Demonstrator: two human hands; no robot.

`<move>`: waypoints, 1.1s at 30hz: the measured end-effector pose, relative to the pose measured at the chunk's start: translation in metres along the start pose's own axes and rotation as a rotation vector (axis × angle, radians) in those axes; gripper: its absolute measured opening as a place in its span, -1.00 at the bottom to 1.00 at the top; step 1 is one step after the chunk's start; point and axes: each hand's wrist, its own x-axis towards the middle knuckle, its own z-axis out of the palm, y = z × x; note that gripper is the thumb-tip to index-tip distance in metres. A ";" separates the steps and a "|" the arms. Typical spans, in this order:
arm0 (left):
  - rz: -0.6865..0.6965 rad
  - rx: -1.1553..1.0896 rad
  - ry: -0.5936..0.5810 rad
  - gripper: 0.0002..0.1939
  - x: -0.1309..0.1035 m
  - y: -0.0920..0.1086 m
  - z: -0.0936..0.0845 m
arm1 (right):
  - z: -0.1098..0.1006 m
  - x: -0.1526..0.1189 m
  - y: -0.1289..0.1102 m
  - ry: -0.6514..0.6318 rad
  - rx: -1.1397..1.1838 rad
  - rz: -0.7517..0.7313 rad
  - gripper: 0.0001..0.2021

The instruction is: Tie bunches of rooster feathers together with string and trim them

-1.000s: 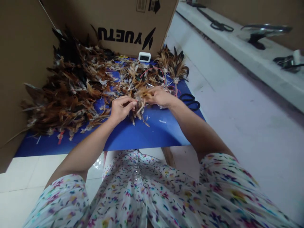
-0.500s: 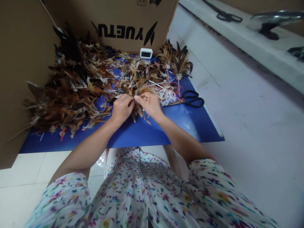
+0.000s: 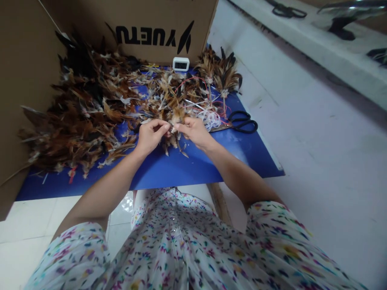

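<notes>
Both hands meet near the front of the blue board (image 3: pixel 178 171). My right hand (image 3: pixel 195 131) pinches a small bunch of brown feathers (image 3: pixel 177 117), its fluffy tops pointing away from me. Thumb and forefinger of my left hand (image 3: pixel 152 135) press together at the pale lower end of that bunch. What exactly sits between the left fingertips is too small to make out. Beyond and below the fingers lie more loose feathers (image 3: pixel 160 90). To the right of my right hand is a tangle of clear plastic strips (image 3: pixel 210 119), partly over the blades of black-handled scissors (image 3: pixel 243 122).
A large heap of brown and black feathers (image 3: pixel 87 108) covers the board's left side. A small white digital clock (image 3: pixel 180 64) stands against a cardboard box (image 3: pixel 121 16). Two feather bundles on sticks (image 3: pixel 225 78) lie at the back right, near red string (image 3: pixel 193 78). A pale wall (image 3: pixel 317 169) borders the right.
My left fingers have shifted from a tight curl to a more opened pinch beside the bunch. The feather tops now stand more upright between the hands. The whole view has shifted slightly.
</notes>
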 end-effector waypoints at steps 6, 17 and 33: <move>-0.010 0.024 -0.010 -0.75 -0.001 -0.006 0.000 | -0.001 -0.002 0.009 -0.071 0.107 0.093 -0.50; 0.232 0.420 -0.032 -0.88 0.000 0.008 -0.008 | -0.005 -0.001 0.012 -0.094 0.249 0.168 -0.63; 0.072 -0.079 -0.071 -0.69 -0.002 0.003 0.003 | 0.000 -0.005 0.007 -0.153 0.337 0.311 -0.67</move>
